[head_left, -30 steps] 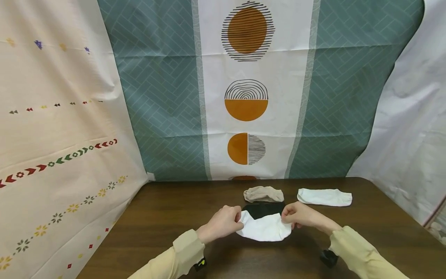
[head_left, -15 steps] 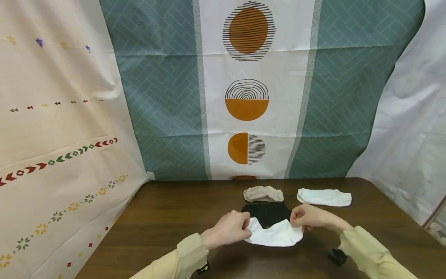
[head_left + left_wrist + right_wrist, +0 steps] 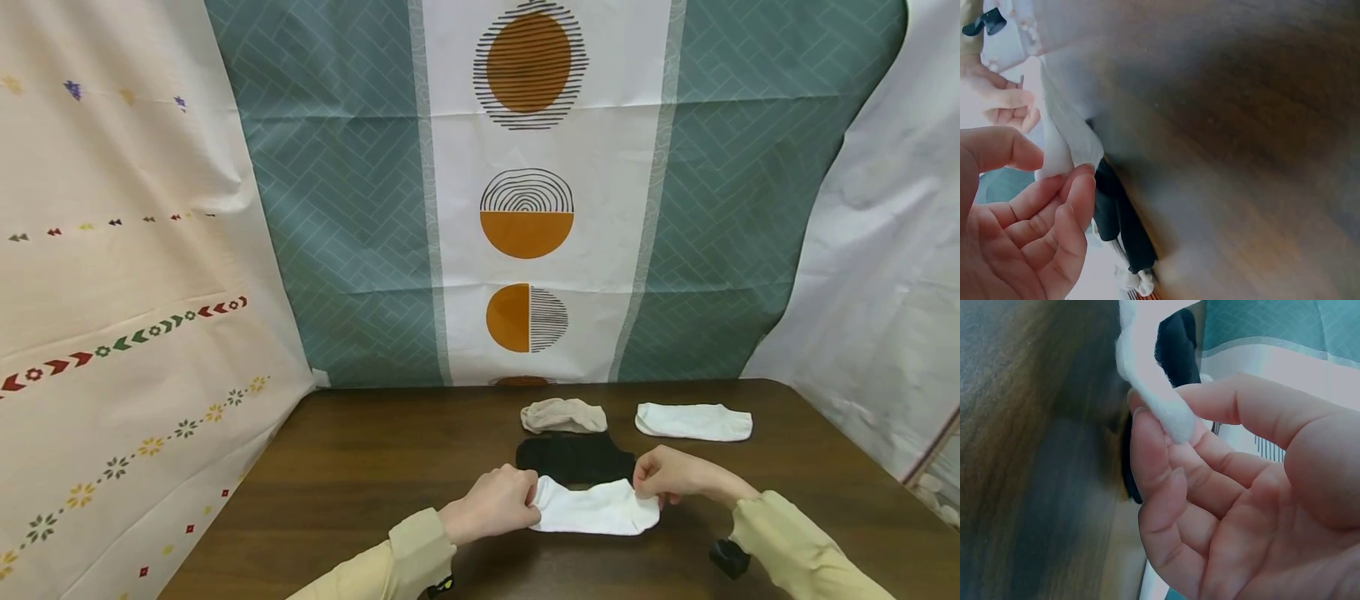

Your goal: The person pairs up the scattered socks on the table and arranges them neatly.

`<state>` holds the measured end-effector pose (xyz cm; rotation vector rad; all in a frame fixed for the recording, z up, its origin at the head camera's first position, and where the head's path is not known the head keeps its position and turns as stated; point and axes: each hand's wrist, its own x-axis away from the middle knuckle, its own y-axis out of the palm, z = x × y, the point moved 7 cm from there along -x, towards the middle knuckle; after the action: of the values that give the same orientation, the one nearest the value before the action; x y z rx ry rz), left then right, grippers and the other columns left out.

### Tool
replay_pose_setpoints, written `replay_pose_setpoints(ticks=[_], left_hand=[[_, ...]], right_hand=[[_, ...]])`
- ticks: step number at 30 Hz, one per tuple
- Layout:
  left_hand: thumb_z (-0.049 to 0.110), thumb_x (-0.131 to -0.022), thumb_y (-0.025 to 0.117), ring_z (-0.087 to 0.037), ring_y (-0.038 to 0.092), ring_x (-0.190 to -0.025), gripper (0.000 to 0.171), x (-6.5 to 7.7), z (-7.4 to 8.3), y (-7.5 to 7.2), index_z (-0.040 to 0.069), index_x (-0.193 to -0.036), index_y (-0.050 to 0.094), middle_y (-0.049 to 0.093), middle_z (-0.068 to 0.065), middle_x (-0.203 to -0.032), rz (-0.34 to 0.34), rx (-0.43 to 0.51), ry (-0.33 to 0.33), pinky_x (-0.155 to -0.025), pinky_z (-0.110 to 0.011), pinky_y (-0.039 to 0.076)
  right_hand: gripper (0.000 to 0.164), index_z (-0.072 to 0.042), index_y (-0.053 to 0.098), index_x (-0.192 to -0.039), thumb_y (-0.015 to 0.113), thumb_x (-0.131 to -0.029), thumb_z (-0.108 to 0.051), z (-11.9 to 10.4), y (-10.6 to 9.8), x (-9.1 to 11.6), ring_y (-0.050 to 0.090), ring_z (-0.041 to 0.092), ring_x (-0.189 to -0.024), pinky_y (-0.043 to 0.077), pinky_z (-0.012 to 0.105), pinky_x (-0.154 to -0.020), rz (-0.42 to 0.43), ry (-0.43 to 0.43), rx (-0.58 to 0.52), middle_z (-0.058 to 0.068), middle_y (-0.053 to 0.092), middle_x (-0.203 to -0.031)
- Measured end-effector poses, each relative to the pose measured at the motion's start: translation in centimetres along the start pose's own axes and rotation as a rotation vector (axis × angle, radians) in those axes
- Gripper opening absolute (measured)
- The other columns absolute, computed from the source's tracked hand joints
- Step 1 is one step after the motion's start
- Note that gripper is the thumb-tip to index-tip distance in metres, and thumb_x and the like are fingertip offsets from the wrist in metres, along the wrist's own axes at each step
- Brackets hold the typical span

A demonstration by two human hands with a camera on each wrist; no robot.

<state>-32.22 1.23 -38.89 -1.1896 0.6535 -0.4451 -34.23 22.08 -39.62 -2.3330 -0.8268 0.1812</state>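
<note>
A white sock (image 3: pixel 588 508) is stretched sideways between the two hands, in front of a black sock (image 3: pixel 573 458). My left hand (image 3: pixel 497 502) pinches its left end; in the left wrist view the white sock (image 3: pixel 1060 134) runs from those fingers toward the other hand. My right hand (image 3: pixel 678 475) pinches the right end between thumb and fingers, and the right wrist view shows the sock's white tip (image 3: pixel 1175 419) there. Whether the white sock touches the table is hard to tell.
Behind the black sock lies a crumpled beige sock (image 3: pixel 564 415). Another white sock (image 3: pixel 693 422) lies flat at the back right of the brown wooden table (image 3: pixel 390 450). A patterned cloth (image 3: pixel 360 250) hangs along the table's back edge.
Both hands have come nearer the person and to the right with the white sock. Its sagging upper edge is now straighter, and more of the black sock shows.
</note>
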Motion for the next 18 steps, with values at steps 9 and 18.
replay_pose_setpoints(ticks=[9, 18], left_hand=[[0.016, -0.073, 0.065, -0.005, 0.037, -0.041, 0.021, -0.1, 0.4, 1.0, 0.017, -0.061, 0.048, 0.04, 0.01, -0.05, -0.047, 0.005, 0.01, -0.038, -0.02, 0.029], [0.017, -0.074, 0.065, -0.005, 0.038, -0.042, 0.02, -0.2, 0.3, 1.8, 0.017, -0.061, 0.049, 0.041, 0.01, -0.051, -0.091, 0.016, 0.001, -0.038, -0.02, 0.031]], right_hand=[[0.006, -0.006, 0.059, -0.072, 0.062, -0.076, -0.004, 0.8, 0.2, 0.4, 0.054, 0.018, -0.048, 0.033, 0.022, -0.042, 0.063, 0.106, 0.05, 0.001, 0.053, -0.06], [0.008, -0.006, 0.058, -0.072, 0.064, -0.077, -0.004, 1.7, 0.3, 0.6, 0.049, 0.013, -0.047, 0.035, 0.022, -0.043, 0.064, 0.165, 0.071, 0.002, 0.052, -0.058]])
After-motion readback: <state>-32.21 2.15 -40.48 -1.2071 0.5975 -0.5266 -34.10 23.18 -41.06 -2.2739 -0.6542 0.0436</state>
